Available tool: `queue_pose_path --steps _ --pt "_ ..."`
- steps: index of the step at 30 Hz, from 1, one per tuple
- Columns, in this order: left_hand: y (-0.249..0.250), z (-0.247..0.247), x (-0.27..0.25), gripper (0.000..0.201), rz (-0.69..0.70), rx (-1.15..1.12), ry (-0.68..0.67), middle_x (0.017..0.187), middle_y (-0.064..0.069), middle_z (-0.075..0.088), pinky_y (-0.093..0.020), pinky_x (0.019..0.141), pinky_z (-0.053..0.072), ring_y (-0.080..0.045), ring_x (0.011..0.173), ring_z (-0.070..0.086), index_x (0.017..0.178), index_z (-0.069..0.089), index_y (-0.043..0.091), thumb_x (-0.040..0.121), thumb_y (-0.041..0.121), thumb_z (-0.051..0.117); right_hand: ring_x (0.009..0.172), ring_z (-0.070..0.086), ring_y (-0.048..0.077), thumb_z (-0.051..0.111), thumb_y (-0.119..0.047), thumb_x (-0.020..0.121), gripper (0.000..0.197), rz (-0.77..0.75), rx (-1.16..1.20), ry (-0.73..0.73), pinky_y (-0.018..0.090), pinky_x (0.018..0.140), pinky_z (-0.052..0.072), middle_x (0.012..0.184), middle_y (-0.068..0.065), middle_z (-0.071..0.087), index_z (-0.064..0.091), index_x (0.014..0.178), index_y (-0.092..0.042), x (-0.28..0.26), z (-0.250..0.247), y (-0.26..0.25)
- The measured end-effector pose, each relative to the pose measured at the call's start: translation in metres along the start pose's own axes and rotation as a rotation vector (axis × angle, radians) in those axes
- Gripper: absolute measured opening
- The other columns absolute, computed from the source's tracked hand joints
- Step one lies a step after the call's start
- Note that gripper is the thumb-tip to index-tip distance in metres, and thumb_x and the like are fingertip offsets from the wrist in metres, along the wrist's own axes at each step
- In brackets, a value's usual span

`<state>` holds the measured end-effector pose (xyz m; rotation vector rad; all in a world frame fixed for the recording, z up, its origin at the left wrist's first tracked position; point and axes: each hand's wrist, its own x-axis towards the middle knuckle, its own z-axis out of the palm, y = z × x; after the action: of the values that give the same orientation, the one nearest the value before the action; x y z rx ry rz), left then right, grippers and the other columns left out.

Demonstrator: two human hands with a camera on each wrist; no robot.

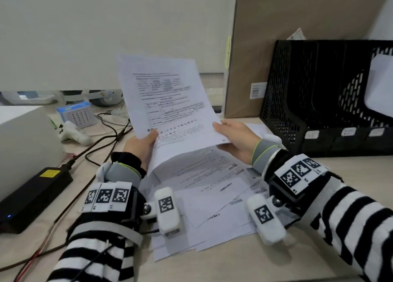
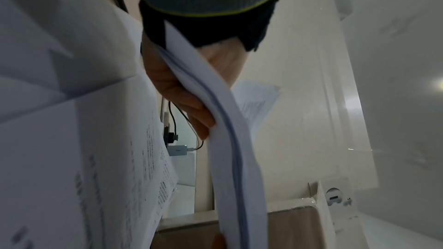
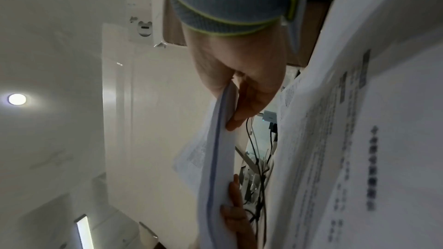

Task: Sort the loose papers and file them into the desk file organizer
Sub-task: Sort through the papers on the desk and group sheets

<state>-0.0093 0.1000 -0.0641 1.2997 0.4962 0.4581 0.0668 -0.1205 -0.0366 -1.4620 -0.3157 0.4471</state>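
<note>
I hold a small stack of printed white sheets (image 1: 170,103) up above the desk, tilted to the left. My left hand (image 1: 141,146) pinches its lower left edge, thumb on the front. My right hand (image 1: 234,138) grips the lower right edge, thumb on top. In the left wrist view the left hand (image 2: 189,101) clamps the sheets' edge (image 2: 230,139); in the right wrist view the right hand (image 3: 242,90) does the same on the sheets (image 3: 218,158). More loose papers (image 1: 208,196) lie spread on the desk below. The black mesh file organizer (image 1: 319,94) stands at the right, with a white sheet (image 1: 380,84) in one slot.
A brown cardboard board (image 1: 297,37) leans behind the organizer. On the left lie a black power brick (image 1: 32,194) with cables (image 1: 102,141), a white controller (image 1: 72,133), a blue box (image 1: 76,113) and a grey box (image 1: 23,145). A white wall (image 1: 85,26) rises behind.
</note>
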Motion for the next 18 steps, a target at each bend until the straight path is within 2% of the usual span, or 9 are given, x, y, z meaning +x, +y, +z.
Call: queue_pose_path --steps 2,5,8,10,12,13,15,18 --pt "-0.001 -0.003 0.003 0.032 0.005 -0.008 0.056 0.108 -0.007 0.068 -0.042 0.091 0.051 -0.027 0.096 0.066 0.118 0.059 0.005 0.092 0.025 0.061 0.072 0.067 0.013 0.056 -0.025 0.095 0.012 0.004 0.16 -0.033 0.021 0.058 0.053 0.085 0.002 0.067 0.06 0.099 -0.014 -0.003 0.004 -0.003" --pt "0.001 -0.002 0.004 0.037 0.023 -0.064 0.064 0.109 -0.002 0.07 -0.041 0.089 0.052 -0.023 0.092 0.069 0.119 0.059 0.011 0.093 0.037 0.057 0.088 0.069 0.014 0.058 -0.034 0.092 0.02 0.02 0.244 -0.122 0.024 0.071 0.052 0.094 0.0 0.069 0.06 0.105 -0.019 -0.007 0.012 -0.009" --pt "0.004 0.007 0.0 0.044 -0.019 -0.133 -0.093 0.119 -0.006 0.067 -0.044 0.092 0.051 -0.025 0.104 0.067 0.126 0.055 0.016 0.096 0.046 0.045 0.091 0.065 0.016 0.06 -0.028 0.092 0.018 0.033 0.204 -0.191 0.028 0.08 0.052 0.103 0.0 0.067 0.06 0.109 -0.02 -0.007 0.029 -0.011" --pt "0.006 0.014 -0.007 0.042 -0.011 -0.102 -0.22 0.124 -0.005 0.065 -0.041 0.093 0.049 -0.023 0.11 0.064 0.126 0.054 0.018 0.098 0.046 0.04 0.095 0.063 0.02 0.056 -0.013 0.095 0.018 0.017 0.19 -0.13 0.033 0.082 0.053 0.11 0.004 0.066 0.059 0.112 -0.019 -0.001 0.038 -0.011" --pt "0.004 0.018 -0.009 0.041 -0.009 -0.123 -0.305 0.124 -0.003 0.065 -0.037 0.09 0.05 -0.021 0.111 0.062 0.129 0.051 0.017 0.099 0.042 0.039 0.104 0.06 0.027 0.05 0.0 0.095 0.031 -0.003 0.176 -0.007 0.039 0.086 0.051 0.123 0.009 0.062 0.054 0.124 -0.01 0.007 0.038 -0.01" --pt "0.005 0.02 -0.012 0.041 -0.011 -0.132 -0.305 0.121 -0.002 0.066 -0.034 0.085 0.051 -0.019 0.108 0.062 0.13 0.051 0.016 0.099 0.04 0.041 0.106 0.06 0.029 0.049 0.002 0.095 0.034 -0.013 0.168 0.051 0.042 0.087 0.05 0.127 0.011 0.06 0.051 0.129 -0.004 0.011 0.034 -0.009" --pt "0.005 0.016 -0.009 0.038 0.009 -0.172 -0.208 0.112 -0.002 0.067 -0.029 0.079 0.052 -0.018 0.098 0.062 0.129 0.053 0.015 0.098 0.036 0.047 0.105 0.062 0.033 0.054 0.001 0.092 0.039 -0.025 0.161 0.178 0.045 0.086 0.052 0.127 0.017 0.06 0.047 0.13 0.002 0.017 0.018 -0.008" --pt "0.004 -0.001 0.004 0.043 0.108 -0.21 0.032 0.124 -0.001 0.062 -0.028 0.077 0.051 -0.018 0.102 0.06 0.133 0.05 0.02 0.092 0.032 0.06 0.103 0.064 0.031 0.06 -0.004 0.089 0.04 -0.064 0.116 0.28 0.044 0.088 0.052 0.123 0.014 0.062 0.049 0.128 0.001 0.017 -0.011 -0.01"
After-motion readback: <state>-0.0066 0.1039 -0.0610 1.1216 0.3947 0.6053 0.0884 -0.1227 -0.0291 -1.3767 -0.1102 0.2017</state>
